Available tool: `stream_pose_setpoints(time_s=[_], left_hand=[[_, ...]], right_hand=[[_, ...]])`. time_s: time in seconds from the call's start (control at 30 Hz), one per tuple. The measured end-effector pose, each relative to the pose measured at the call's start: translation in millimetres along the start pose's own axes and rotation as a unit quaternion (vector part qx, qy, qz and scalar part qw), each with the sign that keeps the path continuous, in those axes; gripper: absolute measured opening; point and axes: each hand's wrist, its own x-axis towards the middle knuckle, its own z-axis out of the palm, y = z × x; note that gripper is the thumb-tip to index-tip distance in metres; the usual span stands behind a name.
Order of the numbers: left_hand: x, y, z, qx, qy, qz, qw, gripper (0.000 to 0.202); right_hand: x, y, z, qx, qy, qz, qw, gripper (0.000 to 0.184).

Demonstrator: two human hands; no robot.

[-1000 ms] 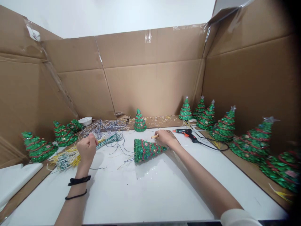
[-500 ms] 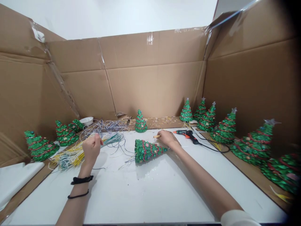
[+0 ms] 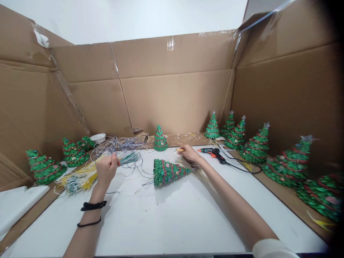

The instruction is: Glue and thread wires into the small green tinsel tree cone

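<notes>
I hold a little stick (image 3: 181,150) in my right hand (image 3: 189,154); a toy tree (image 3: 170,172) lies near that hand. My left hand (image 3: 105,169) curls shut near wires (image 3: 77,179).

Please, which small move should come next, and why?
Perhaps the left hand could steady the green tree between both hands: it lies on its side, apart from that hand, while the right hand holds a tan stick near the tree's tip.
</notes>
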Motion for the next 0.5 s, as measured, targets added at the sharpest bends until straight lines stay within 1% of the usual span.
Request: stream_pose_setpoints(time_s=[0.07, 0.13, 0.17, 0.2, 0.23, 0.27, 0.3, 0.33, 0.37, 0.4, 0.43, 0.47, 0.5], left_hand=[[0.1, -0.2, 0.0, 0.002, -0.004, 0.003, 1.0, 0.052], [-0.4, 0.6, 0.8, -0.002, -0.004, 0.014, 1.0, 0.051], [-0.9, 2.3, 1.6, -0.013, 0.002, 0.018, 1.0, 0.05], [-1.2, 5.7, 2.6, -0.032, 0.013, 0.02, 0.999, 0.049], [-1.1, 11.5, 3.7, -0.057, 0.027, 0.017, 0.998, 0.048], [-0.3, 20.3, 4.7, -0.087, 0.039, 0.013, 0.995, 0.047], [1.4, 32.8, 5.3, -0.118, 0.047, 0.01, 0.992, 0.046], [4.2, 49.2, 5.2, -0.143, 0.039, 0.017, 0.989, 0.043], [8.2, 69.3, 4.1, -0.162, 0.009, 0.044, 0.986, 0.039], [13.2, 92.5, 1.9, -0.184, -0.03, 0.085, 0.979, 0.034], [19.1, 117.8, -1.6, -0.203, -0.064, 0.123, 0.969, 0.028], [25.6, 143.8, -6.0, -0.222, -0.089, 0.146, 0.96, 0.023], [32.2, 169.1, -10.9, -0.244, -0.109, 0.154, 0.951, 0.021]], right_hand=[[1.7, -5.5, -6.8, 0.041, 0.033, -0.03, 0.998, 0.019], [-0.7, -16.5, -18.7, 0.111, 0.112, -0.07, 0.985, 0.022], [-3.9, -24.0, -26.8, 0.168, 0.176, -0.095, 0.965, 0.023], [-8.6, -32.6, -36.1, 0.223, 0.241, -0.12, 0.937, 0.023], [-14.8, -42.0, -46.3, 0.261, 0.292, -0.139, 0.91, 0.024], [-22.5, -51.7, -57.1, 0.285, 0.327, -0.152, 0.888, 0.024], [-31.4, -61.5, -67.8, 0.299, 0.348, -0.171, 0.872, 0.023], [-41.3, -71.0, -77.8, 0.309, 0.365, -0.183, 0.859, 0.022], [-51.5, -79.8, -86.6, 0.314, 0.366, -0.195, 0.854, 0.021], [-61.7, -87.9, -93.8, 0.321, 0.353, -0.2, 0.856, 0.021], [-71.4, -95.2, -99.2, 0.33, 0.328, -0.205, 0.861, 0.021], [-80.0, -101.7, -102.7, 0.34, 0.3, -0.211, 0.866, 0.02], [-87.3, -107.5, -104.6, 0.351, 0.271, -0.215, 0.87, 0.019]])
